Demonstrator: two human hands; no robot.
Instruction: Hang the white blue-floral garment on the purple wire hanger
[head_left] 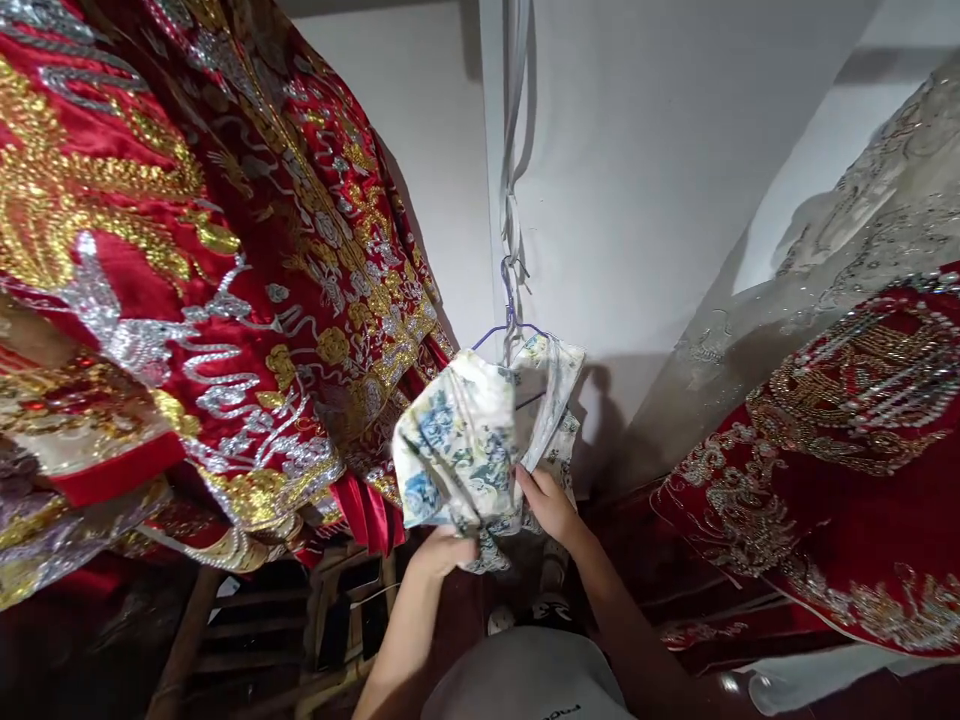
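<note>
Beyond a grey shirt [521, 677], the left hand [441, 554] and right hand [552, 507] pinch the flowered top [463, 435], which a hard tug could pull off its hanger [490, 334].

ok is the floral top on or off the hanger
On: the purple hanger's arms reach the floral top's shoulders, and its lower bar shows inside.
</note>
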